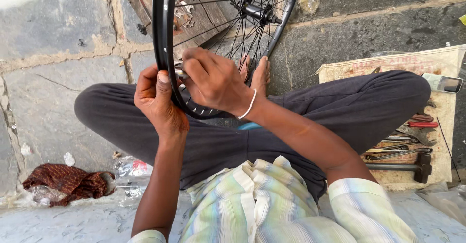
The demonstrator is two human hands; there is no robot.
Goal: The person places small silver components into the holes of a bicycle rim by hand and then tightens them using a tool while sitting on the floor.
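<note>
A black bicycle wheel rim (160,24) with thin spokes and a hub (256,12) stands upright between my crossed legs. My left hand (156,100) grips the rim's near edge from the left. My right hand (212,80) is closed on a small metal tool (179,72) pressed at the inside of the rim, where the spoke ends sit. A white band circles my right wrist. My bare feet (259,73) rest behind the wheel.
A sack cloth (388,63) at the right carries several hand tools: a hammer (418,167), red-handled pliers (421,124), wrenches, and a phone (444,83). A brown rag (65,181) and crumpled plastic (130,175) lie at the lower left. A wooden board (194,5) lies behind the wheel on the stone floor.
</note>
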